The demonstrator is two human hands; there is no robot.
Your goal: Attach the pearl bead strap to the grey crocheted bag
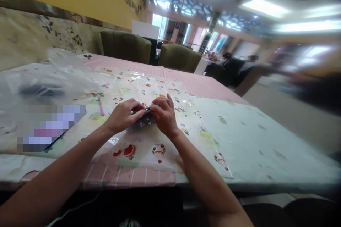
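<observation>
Fingers of the left hand and the right hand are closed on a small grey item, pinching it from either side over a clear sheet printed with fruit that lies on the desk. A pink pen lies on the sheet left of the left hand, near a crumpled clear plastic bag.

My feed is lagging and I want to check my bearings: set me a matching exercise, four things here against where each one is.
Things:
1 grey bundle
2 pink stick
3 clear plastic bag
4 green chairs

Places:
A beyond the far side of the table
B pinched between left hand and right hand
C left end of the table
D lying just left of the left hand

Pairs: 1-B, 2-D, 3-C, 4-A.
</observation>
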